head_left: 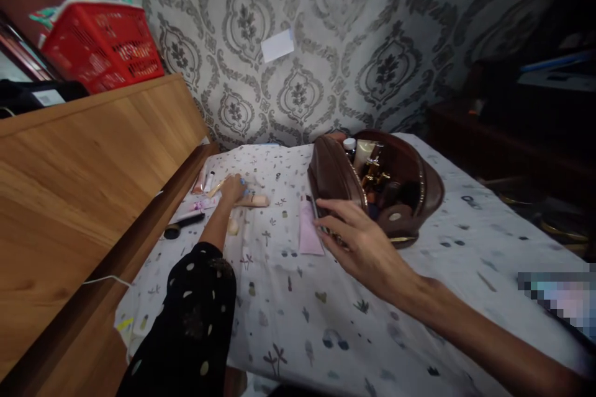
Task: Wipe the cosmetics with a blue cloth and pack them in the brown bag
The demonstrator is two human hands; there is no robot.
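My left hand (pixel 231 188) reaches far out over the patterned sheet (pixel 298 310) and closes on a beige tube (pixel 254 200) that lies among several small cosmetics. My right hand (pixel 354 232) has its fingers spread, resting against the near rim of an open brown leather toiletry bag (pixel 333 177). The bag holds bottles and tubes, among them a white-capped bottle (pixel 349 146). A pink flat packet (pixel 309 229) lies just left of my right hand.
A wooden headboard (pixel 84 167) runs along the left. Next to it lie a black pen-like stick (pixel 184 223) and small tubes (pixel 205 183). A red plastic basket (pixel 102 43) stands behind it. Dark furniture (pixel 512 130) is at the right.
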